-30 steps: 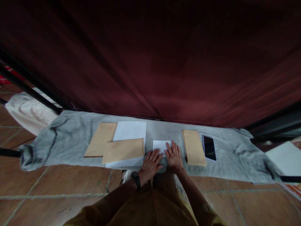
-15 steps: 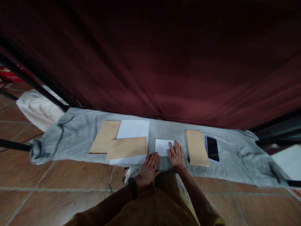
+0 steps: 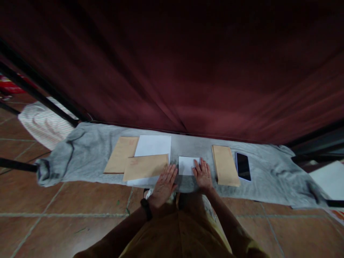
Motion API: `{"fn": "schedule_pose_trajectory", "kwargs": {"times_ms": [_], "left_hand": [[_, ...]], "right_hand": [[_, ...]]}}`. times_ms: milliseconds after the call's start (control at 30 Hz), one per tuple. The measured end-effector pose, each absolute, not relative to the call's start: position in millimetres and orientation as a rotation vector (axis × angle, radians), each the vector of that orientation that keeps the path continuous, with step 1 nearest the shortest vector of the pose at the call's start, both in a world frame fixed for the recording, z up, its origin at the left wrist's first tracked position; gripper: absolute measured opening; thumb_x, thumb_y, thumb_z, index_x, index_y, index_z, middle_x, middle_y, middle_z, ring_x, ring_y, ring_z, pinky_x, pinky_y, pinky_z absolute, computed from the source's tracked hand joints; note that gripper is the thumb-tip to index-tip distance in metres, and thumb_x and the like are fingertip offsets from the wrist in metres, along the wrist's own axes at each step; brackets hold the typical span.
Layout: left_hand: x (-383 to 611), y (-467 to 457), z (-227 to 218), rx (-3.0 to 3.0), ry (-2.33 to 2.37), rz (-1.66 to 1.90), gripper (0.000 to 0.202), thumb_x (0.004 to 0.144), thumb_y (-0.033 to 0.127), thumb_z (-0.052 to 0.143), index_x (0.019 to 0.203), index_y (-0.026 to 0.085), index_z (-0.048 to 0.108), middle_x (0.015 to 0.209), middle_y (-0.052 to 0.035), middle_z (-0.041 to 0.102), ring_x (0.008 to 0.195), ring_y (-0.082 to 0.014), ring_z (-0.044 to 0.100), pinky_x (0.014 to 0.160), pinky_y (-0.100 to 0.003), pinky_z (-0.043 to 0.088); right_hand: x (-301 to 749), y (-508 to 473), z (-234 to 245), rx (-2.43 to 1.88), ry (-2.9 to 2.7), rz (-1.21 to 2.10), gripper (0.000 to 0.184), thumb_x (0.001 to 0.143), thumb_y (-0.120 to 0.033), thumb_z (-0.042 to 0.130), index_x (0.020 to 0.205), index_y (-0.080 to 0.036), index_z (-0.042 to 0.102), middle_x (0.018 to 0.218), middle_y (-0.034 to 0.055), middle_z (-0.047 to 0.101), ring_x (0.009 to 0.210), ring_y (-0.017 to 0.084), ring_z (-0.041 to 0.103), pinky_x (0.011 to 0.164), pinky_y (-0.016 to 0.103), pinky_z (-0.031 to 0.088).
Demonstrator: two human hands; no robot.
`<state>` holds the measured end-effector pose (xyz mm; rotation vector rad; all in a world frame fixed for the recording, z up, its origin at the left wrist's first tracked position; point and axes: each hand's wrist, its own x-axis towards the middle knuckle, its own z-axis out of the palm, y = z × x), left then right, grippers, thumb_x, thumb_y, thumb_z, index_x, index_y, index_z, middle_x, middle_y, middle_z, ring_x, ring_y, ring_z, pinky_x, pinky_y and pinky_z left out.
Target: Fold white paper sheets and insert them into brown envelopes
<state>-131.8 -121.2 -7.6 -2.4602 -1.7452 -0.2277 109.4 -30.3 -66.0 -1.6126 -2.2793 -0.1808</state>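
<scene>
A small folded white paper lies on a grey cloth spread over the tiled floor. My right hand rests flat with its fingers stretched out on the paper's right part. My left hand lies open on the cloth just left of the paper, its fingertips near the corner of a brown envelope. That envelope lies on a white sheet, with a second brown envelope to its left. A black band sits on my left wrist.
A stack of brown envelopes and a dark phone lie right of my hands. A dark red curtain hangs behind the cloth. A striped white fabric is at the left, a white sheet at the far right.
My left hand has slid left off the small paper toward the brown envelope. My right hand stays on the paper. The view has shifted slightly.
</scene>
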Motion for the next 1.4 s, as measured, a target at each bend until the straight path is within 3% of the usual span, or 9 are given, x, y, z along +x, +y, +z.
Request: {"fn": "schedule_pose_trajectory", "kwargs": {"times_ms": [300,567,833,1400], "left_hand": [[-182,-93,10,-2.260,-1.970,-0.194,0.071,0.097,0.043,0.050,0.158,0.013,0.029,0.166,-0.0177,0.023,0.155,-0.0334,0.017,0.124,-0.058,0.017],[-190,-89,0,-2.387,-1.952,-0.063,0.063,0.095,0.047,0.054,0.149,0.015,0.047,0.157,-0.0230,0.040,0.146,-0.0377,0.038,0.118,-0.060,0.027],[-191,-76,-3,-2.526,-1.878,0.003,0.056,0.096,0.039,0.054,0.149,0.023,0.047,0.159,-0.0144,0.042,0.146,-0.0306,0.039,0.118,-0.052,0.031],[-185,-70,5,-2.600,-1.792,-0.057,0.046,0.094,0.031,0.056,0.140,0.030,0.057,0.154,-0.0057,0.050,0.138,-0.0292,0.048,0.115,-0.047,0.036]], "right_hand": [[111,-31,-66,-1.604,-2.282,-0.157,0.051,0.105,-0.038,0.041,0.154,-0.023,0.041,0.164,0.0139,0.031,0.148,0.031,0.032,0.117,0.053,0.029],[111,-31,-66,-1.633,-2.301,-0.132,0.052,0.105,-0.040,0.040,0.155,-0.024,0.040,0.164,0.0132,0.030,0.149,0.031,0.031,0.117,0.051,0.029],[112,-31,-64,-1.621,-2.307,-0.161,0.051,0.105,-0.040,0.039,0.154,-0.023,0.042,0.163,0.0154,0.031,0.148,0.031,0.033,0.118,0.051,0.028],[112,-30,-62,-1.582,-2.295,-0.109,0.050,0.104,-0.038,0.040,0.151,-0.020,0.046,0.162,0.0166,0.033,0.148,0.033,0.033,0.116,0.054,0.030]]}}
